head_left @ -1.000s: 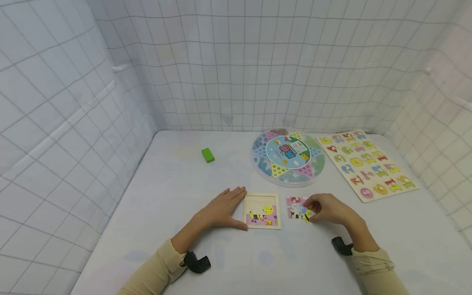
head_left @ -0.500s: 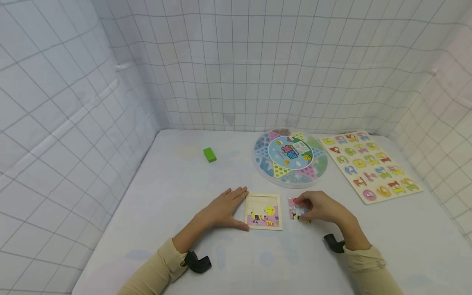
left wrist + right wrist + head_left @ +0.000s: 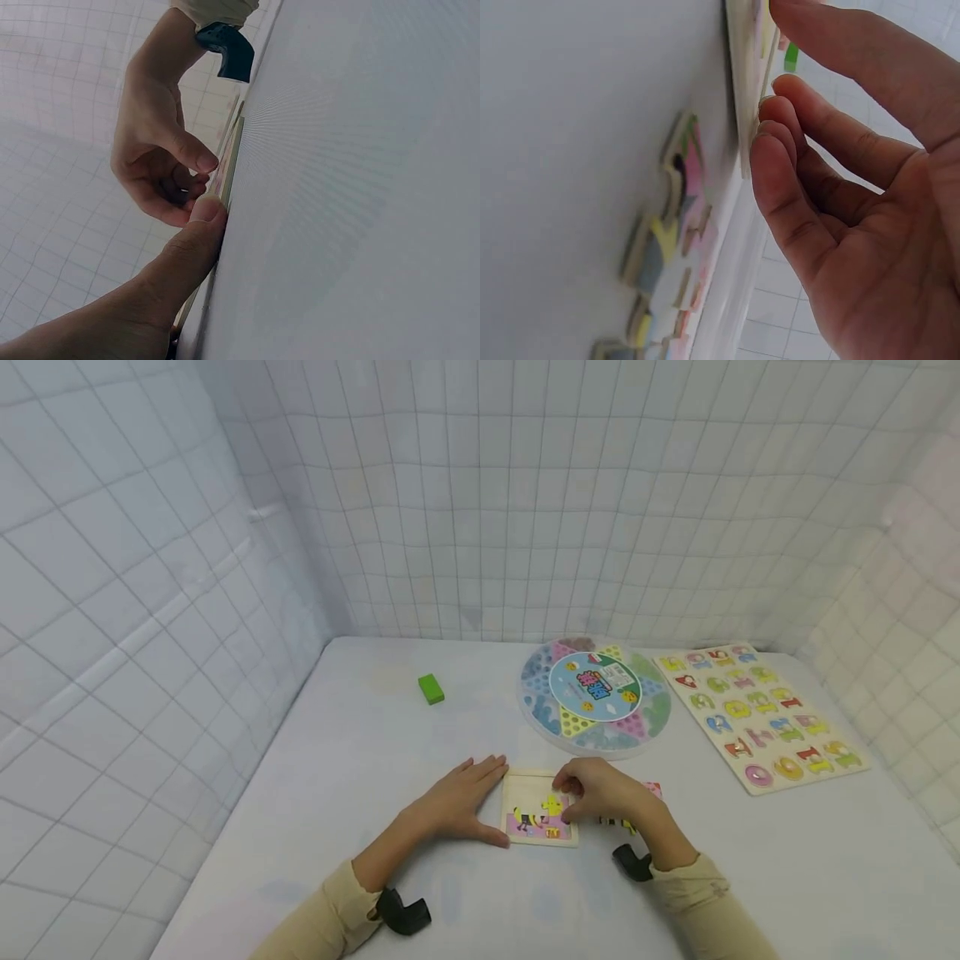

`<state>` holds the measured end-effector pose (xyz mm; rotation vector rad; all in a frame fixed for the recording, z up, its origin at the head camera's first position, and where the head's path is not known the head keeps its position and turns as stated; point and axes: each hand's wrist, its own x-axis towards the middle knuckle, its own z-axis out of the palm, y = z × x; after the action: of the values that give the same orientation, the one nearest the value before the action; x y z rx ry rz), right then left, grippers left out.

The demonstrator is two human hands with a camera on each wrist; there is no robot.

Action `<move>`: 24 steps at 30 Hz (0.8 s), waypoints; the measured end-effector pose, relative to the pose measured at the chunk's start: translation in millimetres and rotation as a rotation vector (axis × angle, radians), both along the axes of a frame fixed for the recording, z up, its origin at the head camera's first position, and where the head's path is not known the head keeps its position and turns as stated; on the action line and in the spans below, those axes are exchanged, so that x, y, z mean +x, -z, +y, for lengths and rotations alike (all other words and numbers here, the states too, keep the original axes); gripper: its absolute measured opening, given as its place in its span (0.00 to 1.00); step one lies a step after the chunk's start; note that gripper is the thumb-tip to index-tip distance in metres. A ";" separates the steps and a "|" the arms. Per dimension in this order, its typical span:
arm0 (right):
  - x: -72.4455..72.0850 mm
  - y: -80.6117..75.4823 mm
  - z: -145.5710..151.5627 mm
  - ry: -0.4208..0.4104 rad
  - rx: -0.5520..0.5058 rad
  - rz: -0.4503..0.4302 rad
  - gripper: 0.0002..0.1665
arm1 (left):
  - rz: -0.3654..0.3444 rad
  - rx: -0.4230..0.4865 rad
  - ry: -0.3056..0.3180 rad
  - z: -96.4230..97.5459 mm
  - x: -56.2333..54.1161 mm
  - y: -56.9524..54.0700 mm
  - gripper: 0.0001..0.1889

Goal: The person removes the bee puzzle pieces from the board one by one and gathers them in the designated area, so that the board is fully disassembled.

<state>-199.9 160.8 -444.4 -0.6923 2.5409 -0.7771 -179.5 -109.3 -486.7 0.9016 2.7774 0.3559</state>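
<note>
A shallow wooden puzzle tray lies on the white table, its lower part filled with pink and yellow pieces showing a bee. My left hand rests flat along its left side, fingers straight, thumb at the lower left corner. Over the tray's right edge is my right hand, its fingers bent and thumb apart from them, close to the yellow piece. I cannot tell whether a piece is between those fingertips. Loose puzzle pieces lie to the right of the tray, largely hidden under the right hand in the head view.
Behind the tray lies a round Chinese checkers board in clear plastic with a blue label. A wooden number puzzle board is at the back right. Back left sits a small green block. Grid-patterned cloth walls surround the table.
My right hand has moved left from the loose pieces to the tray's right edge. My left hand stays beside the tray. The head view has shifted slightly.
</note>
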 end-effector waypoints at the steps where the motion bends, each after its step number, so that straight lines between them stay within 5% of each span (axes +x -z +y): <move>1: 1.2 1.6 0.1 0.006 0.005 -0.002 0.21 | 0.001 0.002 0.005 0.8 0.4 1.1 0.60; 13: 4.8 14.3 -14.0 -0.050 -0.021 0.000 0.18 | 0.013 0.016 -0.036 -10.9 10.9 11.2 0.61; 24: 2.1 11.4 -2.6 -0.014 0.006 0.012 0.17 | 0.038 0.036 0.003 0.0 -1.9 10.7 0.62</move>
<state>-197.8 158.3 -455.8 -0.7145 2.5456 -0.7631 -181.3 -109.3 -497.4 0.9295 2.8125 0.3933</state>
